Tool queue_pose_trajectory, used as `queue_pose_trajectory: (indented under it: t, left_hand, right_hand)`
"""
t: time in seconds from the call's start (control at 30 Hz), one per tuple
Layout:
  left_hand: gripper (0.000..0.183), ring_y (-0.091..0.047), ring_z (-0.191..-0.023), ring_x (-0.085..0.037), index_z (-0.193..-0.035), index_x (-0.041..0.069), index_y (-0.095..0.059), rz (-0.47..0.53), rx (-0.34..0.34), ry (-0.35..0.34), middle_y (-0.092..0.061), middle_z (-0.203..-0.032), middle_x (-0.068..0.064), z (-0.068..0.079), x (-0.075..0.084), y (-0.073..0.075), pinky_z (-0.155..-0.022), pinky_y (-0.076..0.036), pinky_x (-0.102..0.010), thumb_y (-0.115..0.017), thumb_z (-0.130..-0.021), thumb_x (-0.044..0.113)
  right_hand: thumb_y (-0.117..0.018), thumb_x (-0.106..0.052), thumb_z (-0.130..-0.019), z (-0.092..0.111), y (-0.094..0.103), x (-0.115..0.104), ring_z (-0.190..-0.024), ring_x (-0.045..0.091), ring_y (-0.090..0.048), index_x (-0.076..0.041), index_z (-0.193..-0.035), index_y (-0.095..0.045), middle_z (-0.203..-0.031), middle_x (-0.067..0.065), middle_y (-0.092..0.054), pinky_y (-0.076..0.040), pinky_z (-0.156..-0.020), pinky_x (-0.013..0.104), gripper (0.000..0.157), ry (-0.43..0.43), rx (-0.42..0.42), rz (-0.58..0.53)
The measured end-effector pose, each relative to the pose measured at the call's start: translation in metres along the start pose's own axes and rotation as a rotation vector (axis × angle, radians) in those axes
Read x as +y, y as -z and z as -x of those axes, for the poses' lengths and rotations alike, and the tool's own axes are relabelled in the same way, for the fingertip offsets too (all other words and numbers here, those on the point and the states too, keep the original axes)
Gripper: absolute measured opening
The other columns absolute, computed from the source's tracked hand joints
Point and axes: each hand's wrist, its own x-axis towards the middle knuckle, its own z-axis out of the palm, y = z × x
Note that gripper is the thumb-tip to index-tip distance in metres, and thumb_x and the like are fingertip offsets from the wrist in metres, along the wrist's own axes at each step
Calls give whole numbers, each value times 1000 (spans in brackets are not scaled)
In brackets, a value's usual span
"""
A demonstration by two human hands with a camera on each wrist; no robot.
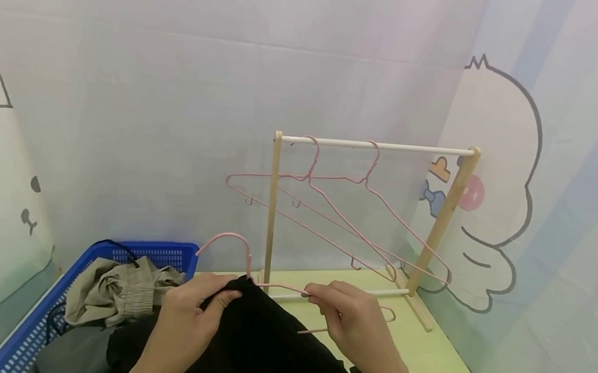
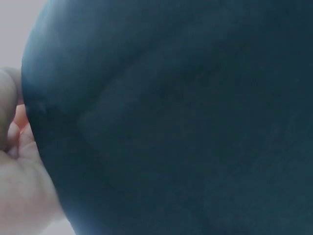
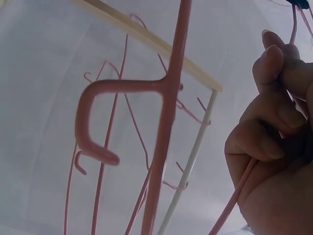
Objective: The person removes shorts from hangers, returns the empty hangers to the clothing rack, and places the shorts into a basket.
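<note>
A black garment (image 1: 271, 342) drapes over part of a pink hanger (image 1: 229, 235), whose hook sticks up above the cloth. My left hand (image 1: 189, 312) pinches the garment's edge between thumb and fingers, right beside the hanger's neck. With its fingertips, my right hand (image 1: 356, 326) grips the bare upper arm of the hanger. The right wrist view shows curled fingers (image 3: 271, 127) round the thin rod, and the hanger's lower bar (image 3: 166, 122) with a small hook crosses close to the camera. Dark cloth (image 2: 171, 122) fills most of the left wrist view and hides part of the hand.
Behind the hands stands a rack with wooden posts (image 1: 272, 208) and a white rail (image 1: 412, 149); two pink hangers (image 1: 330, 198) hang from it. At left, a blue basket (image 1: 167, 250) holds beige clothing (image 1: 111, 295) and grey cloth (image 1: 75, 350). The tabletop (image 1: 443, 362) is yellow-green.
</note>
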Motion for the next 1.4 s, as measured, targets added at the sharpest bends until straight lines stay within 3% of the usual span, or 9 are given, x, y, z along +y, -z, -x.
queue_pose_trajectory:
  t: [0.1, 0.3, 0.6, 0.73, 0.97, 1.13, 1.27, 1.4]
  left_hand:
    - [29, -69, -93, -5, -110, 25, -78, -2, -11, 2, -73, -105, 14, 0, 0, -1, -67, -56, -23, -76, -92, 3]
    - [26, -67, -91, -3, -112, 25, -78, -15, -27, 20, -72, -103, 15, -1, -4, 1, -65, -53, -23, -75, -94, 6]
    - [20, -55, -77, -1, -110, 23, -80, -111, -40, 47, -73, -93, 12, -3, -15, 8, -60, -43, -21, -74, -95, 12]
    - [20, -62, -83, -4, -112, 24, -80, -112, -89, 104, -73, -96, 12, -2, -20, 10, -62, -50, -24, -74, -96, 14]
    - [19, -74, -101, -19, -117, 19, -79, -127, -156, 189, -77, -111, 1, -1, -33, 15, -80, -62, -38, -70, -99, 18]
    - [20, -74, -103, -26, -117, 16, -79, -154, -164, 232, -77, -113, -5, -1, -37, 21, -81, -62, -46, -71, -99, 18]
    - [19, -75, -99, -23, -115, 16, -80, -186, -158, 229, -78, -110, -3, -1, -36, 20, -78, -62, -44, -73, -97, 16]
    - [19, -75, -93, -17, -113, 19, -80, -181, -148, 216, -79, -106, 1, -1, -31, 16, -73, -61, -35, -75, -95, 13]
  right_hand:
    - [-74, -13, -97, 1, 3, 2, -62, 1, -44, -16, -107, -80, -81, -9, -68, -39, -58, 10, 13, -1, -5, -7]
    - [-79, 5, -84, 1, 17, 10, -63, 2, -45, -14, -106, -81, -84, -8, -72, -37, -58, 11, 29, -36, 7, 1]
    - [-72, 24, -75, 14, 61, 35, -61, 2, -50, -5, -100, -81, -79, -3, -71, -39, -54, 11, 39, -53, 173, -30]
    - [-73, 28, -71, 26, 85, 46, -58, -1, -49, -1, -97, -80, -74, -3, -69, -34, -49, 8, 40, -84, 203, -2]
    - [-72, 25, -78, 54, 128, 54, -41, -5, -30, -4, -98, -80, -73, -11, -65, -25, -38, 11, 36, -271, 185, 95]
    - [-72, 17, -86, 72, 155, 52, -45, -1, -36, -7, -100, -80, -71, -15, -65, -27, -38, 18, 28, -447, 197, 160]
    - [-72, 9, -92, 80, 167, 48, -48, 1, -39, -6, -103, -80, -69, -12, -66, -30, -41, 24, 20, -592, 214, 185]
    - [-73, 5, -93, 81, 170, 44, -44, 4, -35, -5, -105, -80, -70, -11, -67, -29, -42, 25, 18, -657, 230, 187]
